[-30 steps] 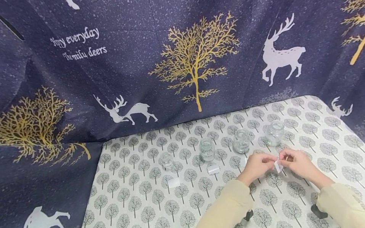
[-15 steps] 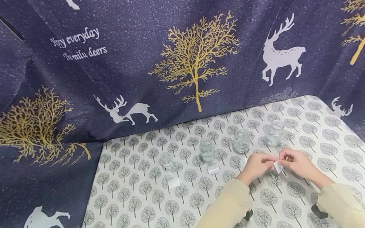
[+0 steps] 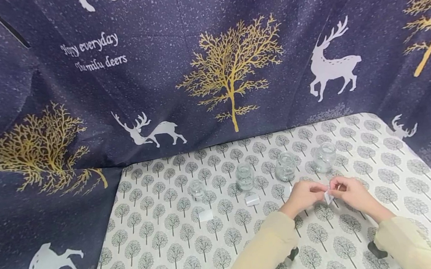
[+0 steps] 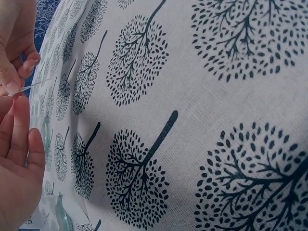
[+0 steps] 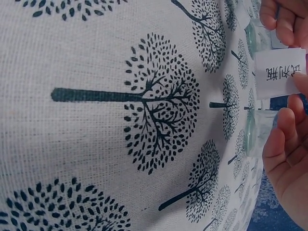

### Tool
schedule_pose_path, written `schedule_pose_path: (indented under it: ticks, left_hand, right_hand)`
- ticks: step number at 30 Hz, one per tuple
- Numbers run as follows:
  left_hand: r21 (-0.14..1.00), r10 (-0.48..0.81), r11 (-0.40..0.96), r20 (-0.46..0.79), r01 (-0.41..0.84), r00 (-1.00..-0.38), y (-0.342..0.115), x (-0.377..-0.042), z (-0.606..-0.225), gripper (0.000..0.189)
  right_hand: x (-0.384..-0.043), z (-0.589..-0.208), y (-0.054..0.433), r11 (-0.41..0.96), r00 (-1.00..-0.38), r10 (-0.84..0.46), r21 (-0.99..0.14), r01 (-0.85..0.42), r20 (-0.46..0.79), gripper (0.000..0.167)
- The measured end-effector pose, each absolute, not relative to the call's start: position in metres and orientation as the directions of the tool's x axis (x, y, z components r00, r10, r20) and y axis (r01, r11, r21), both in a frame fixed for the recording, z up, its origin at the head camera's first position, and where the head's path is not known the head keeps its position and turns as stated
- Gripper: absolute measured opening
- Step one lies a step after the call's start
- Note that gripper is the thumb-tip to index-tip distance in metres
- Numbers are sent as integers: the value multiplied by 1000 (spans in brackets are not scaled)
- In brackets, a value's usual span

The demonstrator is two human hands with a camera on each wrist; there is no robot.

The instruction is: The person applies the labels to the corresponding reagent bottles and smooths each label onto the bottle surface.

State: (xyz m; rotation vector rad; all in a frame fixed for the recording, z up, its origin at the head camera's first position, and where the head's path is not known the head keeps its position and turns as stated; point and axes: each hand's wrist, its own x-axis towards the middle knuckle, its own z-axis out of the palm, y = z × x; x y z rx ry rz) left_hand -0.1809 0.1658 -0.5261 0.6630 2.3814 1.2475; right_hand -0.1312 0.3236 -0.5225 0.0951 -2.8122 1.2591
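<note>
Both hands meet over the right part of the table in the head view, with a small white paper label (image 3: 328,197) between them. My left hand (image 3: 304,195) pinches one edge of it between thumb and fingers, and my right hand (image 3: 352,194) pinches the other. Black printed characters show on the label (image 5: 280,73) in the right wrist view. Seen from the left wrist, the label (image 4: 33,85) is a thin edge at the fingertips. Just behind the hands stands a clear glass jar (image 3: 325,157).
More clear jars stand in a row to the left: one glass jar (image 3: 285,167), another jar (image 3: 244,177) and a smaller jar (image 3: 196,190). White paper slips lie before them, a flat slip (image 3: 205,215) and a folded slip (image 3: 252,200) among them. A dark curtain (image 3: 206,63) hangs behind the table.
The label has turned slightly between the fingertips. Both hands stay in the same place, and the jars and slips have not moved.
</note>
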Motion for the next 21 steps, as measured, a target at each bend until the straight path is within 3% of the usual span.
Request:
schedule_pose_path:
  ticks: [12, 21]
  left_hand:
    - [764, 567, 553, -53, 332, -822, 166, -180, -523, 27]
    - [809, 515, 527, -60, 261, -855, 168, -179, -525, 24]
  right_hand:
    - [-131, -524, 323, 663, -994, -40, -742, -102, 101, 12]
    - [-130, -524, 321, 633, -988, -64, -759, -149, 140, 14]
